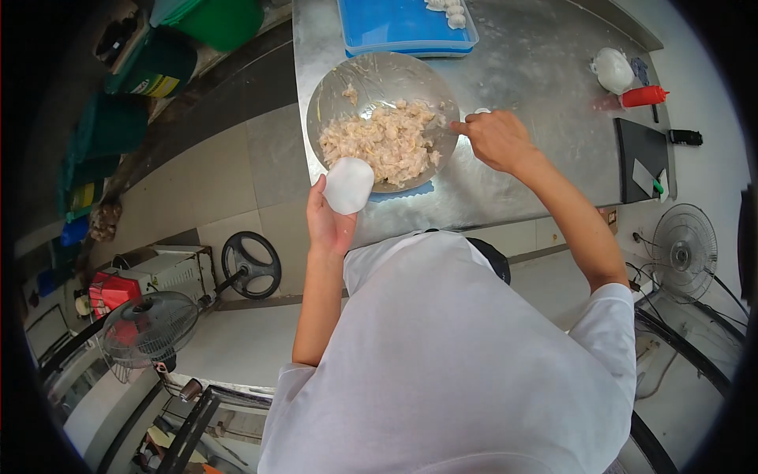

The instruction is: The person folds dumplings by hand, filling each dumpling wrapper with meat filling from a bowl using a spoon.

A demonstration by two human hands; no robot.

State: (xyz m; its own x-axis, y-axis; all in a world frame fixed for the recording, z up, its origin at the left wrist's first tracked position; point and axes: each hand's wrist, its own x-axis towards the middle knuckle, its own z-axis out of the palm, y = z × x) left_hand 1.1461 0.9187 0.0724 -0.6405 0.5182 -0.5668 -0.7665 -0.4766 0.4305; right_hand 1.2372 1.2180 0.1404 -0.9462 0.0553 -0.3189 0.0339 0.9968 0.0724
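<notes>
My left hand (332, 225) is palm up at the near rim of a wide metal bowl (328, 91), with a round white dumpling wrapper (348, 186) lying across its fingers. Inside the bowl is a pale, chunky filling (379, 138), heaped toward the near side. At the bowl's right rim, my right hand (497, 141) has its fingers curled, with a fingertip pointing at the filling. Whatever those fingers grip is too small or hidden to name. A small white piece shows just behind the right knuckles.
Beyond the bowl, a blue tray (387, 28) carries several white dumplings (448, 9). On the steel table's (545, 71) right side are a white bag (613, 69), a red squeeze bottle (644, 96) and a black board (638, 150) with a green-handled knife. Fans stand on both sides.
</notes>
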